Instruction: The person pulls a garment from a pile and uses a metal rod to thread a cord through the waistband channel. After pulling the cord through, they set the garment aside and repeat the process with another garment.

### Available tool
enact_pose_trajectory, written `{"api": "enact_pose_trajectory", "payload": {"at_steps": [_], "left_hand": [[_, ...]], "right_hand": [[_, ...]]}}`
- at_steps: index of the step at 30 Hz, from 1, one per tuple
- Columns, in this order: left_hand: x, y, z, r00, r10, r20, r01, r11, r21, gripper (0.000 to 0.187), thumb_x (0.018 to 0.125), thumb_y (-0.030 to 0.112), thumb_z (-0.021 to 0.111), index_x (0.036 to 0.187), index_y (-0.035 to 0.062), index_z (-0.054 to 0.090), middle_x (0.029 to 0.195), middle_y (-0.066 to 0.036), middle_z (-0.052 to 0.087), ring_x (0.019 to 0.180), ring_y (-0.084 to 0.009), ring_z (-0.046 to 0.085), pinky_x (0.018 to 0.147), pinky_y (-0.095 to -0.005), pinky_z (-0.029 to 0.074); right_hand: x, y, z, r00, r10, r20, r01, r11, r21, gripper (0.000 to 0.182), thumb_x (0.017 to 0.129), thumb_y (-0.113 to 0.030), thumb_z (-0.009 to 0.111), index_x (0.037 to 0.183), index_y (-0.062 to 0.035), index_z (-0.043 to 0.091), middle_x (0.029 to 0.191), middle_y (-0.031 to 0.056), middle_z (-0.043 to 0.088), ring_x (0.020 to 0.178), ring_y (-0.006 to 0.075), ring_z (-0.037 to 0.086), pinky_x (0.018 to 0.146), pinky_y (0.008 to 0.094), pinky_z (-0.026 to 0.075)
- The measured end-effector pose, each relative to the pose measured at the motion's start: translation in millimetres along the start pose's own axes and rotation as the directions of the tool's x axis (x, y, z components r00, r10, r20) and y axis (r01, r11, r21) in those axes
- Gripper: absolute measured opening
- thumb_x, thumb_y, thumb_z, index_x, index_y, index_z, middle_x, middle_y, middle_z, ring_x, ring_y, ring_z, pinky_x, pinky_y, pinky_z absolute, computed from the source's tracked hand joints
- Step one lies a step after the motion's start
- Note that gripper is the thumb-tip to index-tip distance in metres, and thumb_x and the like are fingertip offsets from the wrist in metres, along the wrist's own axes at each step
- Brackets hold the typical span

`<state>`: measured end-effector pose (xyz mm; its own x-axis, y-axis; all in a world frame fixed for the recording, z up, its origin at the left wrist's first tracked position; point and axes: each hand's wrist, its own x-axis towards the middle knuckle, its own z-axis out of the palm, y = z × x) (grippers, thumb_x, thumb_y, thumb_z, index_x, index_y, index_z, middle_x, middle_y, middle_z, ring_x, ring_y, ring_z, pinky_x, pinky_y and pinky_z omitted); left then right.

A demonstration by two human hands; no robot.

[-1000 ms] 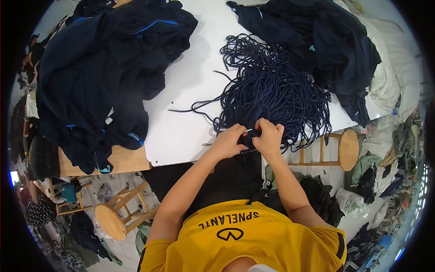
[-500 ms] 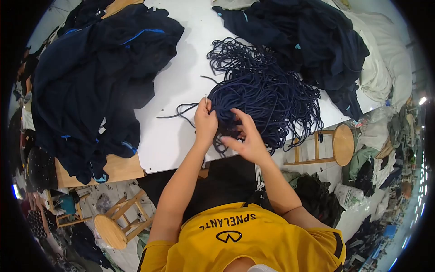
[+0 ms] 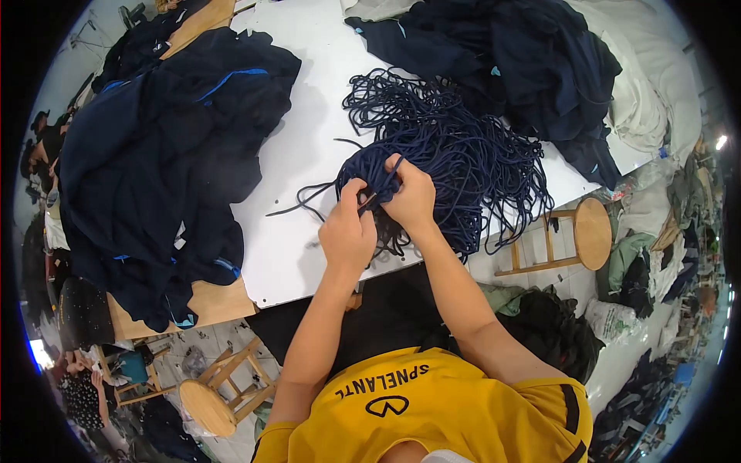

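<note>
A big tangled heap of navy cords (image 3: 471,166) lies on the white table, with a bunched part at its near left side. My right hand (image 3: 411,199) is closed on this bunch, thumb and fingers pressed around several strands. Close against it on the left, my left hand (image 3: 347,235) is closed, its fingertips at the same strands. A small thin metal tool (image 3: 367,200) glints between its fingers; its exact kind is too small to tell. Loose cord ends (image 3: 297,202) trail out to the left.
Dark navy fabric (image 3: 170,162) is piled at the left of the white table (image 3: 289,243). More dark fabric (image 3: 532,69) and white cloth (image 3: 641,85) lie at the back right. Wooden stools (image 3: 207,407) stand on both sides below the table edge. Other people (image 3: 81,393) are at the far left.
My right hand has gone from spread fingers to a grip on the bunched cords. My left hand has lowered and turned; the metal tool no longer points upward.
</note>
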<state>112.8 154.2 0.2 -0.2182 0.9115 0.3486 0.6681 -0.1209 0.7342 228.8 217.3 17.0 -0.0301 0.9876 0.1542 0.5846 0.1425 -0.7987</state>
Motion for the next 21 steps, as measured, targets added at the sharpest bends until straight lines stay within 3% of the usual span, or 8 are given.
{"api": "enact_pose_trajectory", "payload": {"at_steps": [4, 6, 9, 10, 12, 15, 18, 21], "left_hand": [[0.9, -6.7, -3.0, 0.895, -0.391, 0.215, 0.445, 0.754, -0.483, 0.043, 0.086, 0.004, 0.049, 0.128, 0.0138, 0.045, 0.089, -0.01, 0.066, 0.062, -0.0181, 0.06, 0.06, -0.0304, 0.048], [13.4, -16.7, -28.1, 0.793, -0.526, 0.307, 0.586, 0.524, -0.618, 0.043, 0.087, 0.005, 0.051, 0.129, 0.0126, 0.045, 0.089, -0.004, 0.062, 0.062, -0.0081, 0.056, 0.05, -0.0182, 0.037], [24.3, -74.0, -47.3, 0.746, -0.65, 0.143, 0.433, 0.311, -0.846, 0.042, 0.091, 0.012, 0.048, 0.133, 0.0128, 0.042, 0.093, -0.005, 0.065, 0.067, -0.0059, 0.056, 0.049, -0.0184, 0.032], [32.8, -53.5, -59.7, 0.761, -0.645, 0.069, 0.384, 0.363, -0.849, 0.043, 0.092, 0.013, 0.046, 0.135, 0.0145, 0.04, 0.099, -0.004, 0.065, 0.073, -0.0051, 0.054, 0.053, -0.0185, 0.031], [35.5, -62.3, -68.9, 0.76, -0.646, 0.071, 0.452, 0.447, -0.772, 0.045, 0.092, 0.012, 0.046, 0.137, 0.0159, 0.041, 0.109, -0.002, 0.064, 0.076, -0.0044, 0.05, 0.055, -0.018, 0.029], [31.2, -69.0, -63.3, 0.807, -0.542, 0.236, 0.522, 0.466, -0.714, 0.041, 0.09, 0.013, 0.048, 0.131, 0.0131, 0.051, 0.112, 0.0, 0.06, 0.078, -0.0042, 0.047, 0.056, -0.0189, 0.028], [24.5, -65.6, -62.4, 0.855, -0.491, 0.17, 0.507, 0.716, -0.48, 0.047, 0.088, 0.011, 0.048, 0.135, 0.0093, 0.049, 0.121, -0.008, 0.058, 0.101, -0.0168, 0.054, 0.087, -0.0286, 0.042], [8.2, -67.3, -66.2, 0.843, -0.482, 0.239, 0.538, 0.751, -0.383, 0.057, 0.088, 0.008, 0.049, 0.144, 0.0109, 0.041, 0.137, -0.016, 0.05, 0.114, -0.0215, 0.051, 0.098, -0.0309, 0.037]], "right_hand": [[2.1, 14.0, 26.5, 0.992, -0.123, 0.014, 0.124, 0.985, -0.124, 0.031, 0.066, -0.027, 0.076, 0.086, -0.0111, 0.058, 0.074, 0.012, 0.065, 0.067, 0.0333, 0.064, 0.06, 0.0407, 0.049], [1.6, -9.8, 0.8, 0.923, -0.073, 0.377, 0.1, 0.994, -0.052, 0.042, 0.068, -0.025, 0.081, 0.102, -0.0092, 0.061, 0.086, 0.0094, 0.068, 0.083, 0.0271, 0.068, 0.071, 0.0355, 0.052], [7.8, 1.8, -35.1, 0.798, -0.405, 0.446, 0.17, 0.862, 0.478, 0.056, 0.07, -0.015, 0.082, 0.12, -0.0042, 0.059, 0.107, 0.0103, 0.066, 0.102, 0.0219, 0.064, 0.092, 0.0348, 0.049], [14.0, 4.7, -48.1, 0.784, -0.387, 0.486, 0.103, 0.852, 0.513, 0.06, 0.07, -0.012, 0.082, 0.124, -0.0024, 0.058, 0.113, 0.0109, 0.065, 0.107, 0.0213, 0.062, 0.097, 0.0354, 0.046], [24.0, 22.1, -48.7, 0.817, -0.544, 0.188, 0.551, 0.834, 0.023, 0.074, 0.063, -0.02, 0.086, 0.129, -0.008, 0.055, 0.119, 0.0135, 0.061, 0.112, 0.0298, 0.059, 0.099, 0.0383, 0.044], [33.0, 78.1, -21.8, 0.906, -0.281, 0.316, 0.419, 0.705, -0.572, 0.061, 0.07, -0.026, 0.077, 0.127, -0.0181, 0.056, 0.12, 0.0121, 0.061, 0.108, 0.0333, 0.06, 0.088, 0.0453, 0.05], [102.6, 101.2, -53.6, 0.982, 0.006, 0.19, 0.12, 0.759, -0.64, 0.037, 0.08, -0.026, 0.062, 0.115, -0.0161, 0.061, 0.107, 0.0158, 0.066, 0.102, 0.0372, 0.063, 0.084, 0.047, 0.051], [173.3, 78.7, -143.2, 0.978, -0.081, -0.19, 0.068, 0.995, -0.07, 0.044, 0.084, -0.037, 0.066, 0.111, -0.0035, 0.06, 0.102, 0.0151, 0.068, 0.094, 0.0281, 0.066, 0.079, 0.0392, 0.051]]}}
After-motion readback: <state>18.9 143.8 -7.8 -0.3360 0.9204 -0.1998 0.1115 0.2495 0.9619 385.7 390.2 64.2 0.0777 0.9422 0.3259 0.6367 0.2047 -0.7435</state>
